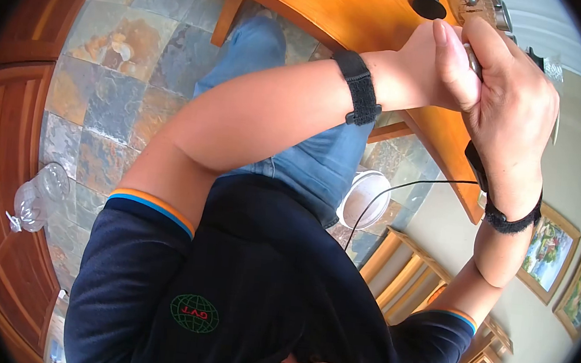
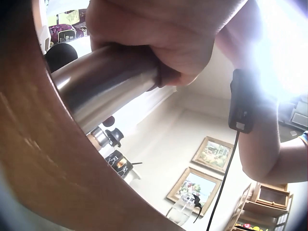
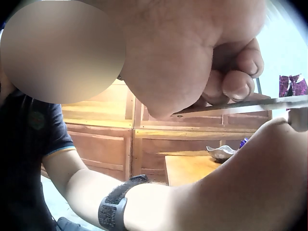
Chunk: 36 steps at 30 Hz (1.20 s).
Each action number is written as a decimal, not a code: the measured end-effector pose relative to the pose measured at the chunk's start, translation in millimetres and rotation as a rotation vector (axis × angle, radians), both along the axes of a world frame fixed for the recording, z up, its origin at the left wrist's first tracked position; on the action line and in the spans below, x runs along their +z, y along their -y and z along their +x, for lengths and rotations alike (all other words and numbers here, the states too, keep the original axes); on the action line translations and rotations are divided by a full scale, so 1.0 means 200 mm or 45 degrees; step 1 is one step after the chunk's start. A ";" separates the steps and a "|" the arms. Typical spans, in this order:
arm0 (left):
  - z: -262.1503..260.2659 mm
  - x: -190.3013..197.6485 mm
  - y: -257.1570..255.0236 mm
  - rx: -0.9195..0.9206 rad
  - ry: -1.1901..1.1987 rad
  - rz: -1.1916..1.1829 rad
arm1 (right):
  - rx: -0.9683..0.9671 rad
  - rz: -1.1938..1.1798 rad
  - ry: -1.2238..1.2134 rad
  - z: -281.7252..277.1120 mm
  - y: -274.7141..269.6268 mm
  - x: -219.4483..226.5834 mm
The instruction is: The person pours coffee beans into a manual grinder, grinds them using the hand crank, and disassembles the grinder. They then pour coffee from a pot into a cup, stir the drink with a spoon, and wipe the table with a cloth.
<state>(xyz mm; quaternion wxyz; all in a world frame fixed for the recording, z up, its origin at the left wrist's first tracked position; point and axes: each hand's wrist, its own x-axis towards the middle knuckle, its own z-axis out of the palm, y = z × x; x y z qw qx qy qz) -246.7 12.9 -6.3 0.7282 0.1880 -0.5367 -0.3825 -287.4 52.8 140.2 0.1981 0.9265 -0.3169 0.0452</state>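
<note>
High at the right of the head view, my left hand (image 1: 421,65) and right hand (image 1: 516,94) meet above the table's edge. My right fingers curl round a shiny metal piece (image 1: 473,63). In the left wrist view, my right hand (image 2: 159,26) grips the end of this broad metal piece (image 2: 108,82); a dark brown curved surface hides its other end. It looks like a thin strip (image 3: 250,107) in the right wrist view, under my right hand (image 3: 178,57). My left fingers are hidden, so their hold cannot be told.
A black tube (image 1: 428,3) and glassware (image 1: 473,2) stand on the wooden table (image 1: 333,5). On the tiled floor are a white bucket (image 1: 366,198) and a clear plastic container (image 1: 34,204). A cable (image 1: 401,185) hangs from my right wrist. A shallow dish (image 3: 222,152) lies behind my left arm.
</note>
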 end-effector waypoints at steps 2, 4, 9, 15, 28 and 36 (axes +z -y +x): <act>-0.02 0.02 0.04 0.107 0.126 -0.085 | 0.014 -0.028 -0.019 0.00 0.02 0.01; -0.05 0.01 0.06 0.184 0.148 -0.087 | -0.194 0.031 -0.140 0.00 0.04 0.02; 0.11 0.26 -0.05 0.069 0.865 0.288 | -0.325 0.064 -0.142 0.15 0.11 0.05; 0.05 0.15 -0.02 0.203 0.720 0.093 | 0.002 0.304 0.371 0.05 0.27 -0.04; 0.04 0.15 -0.03 0.116 0.867 0.265 | -0.461 0.158 -0.056 0.18 0.31 0.10; 0.04 0.13 -0.04 0.188 0.778 0.246 | -0.294 -0.023 0.053 0.16 0.29 0.05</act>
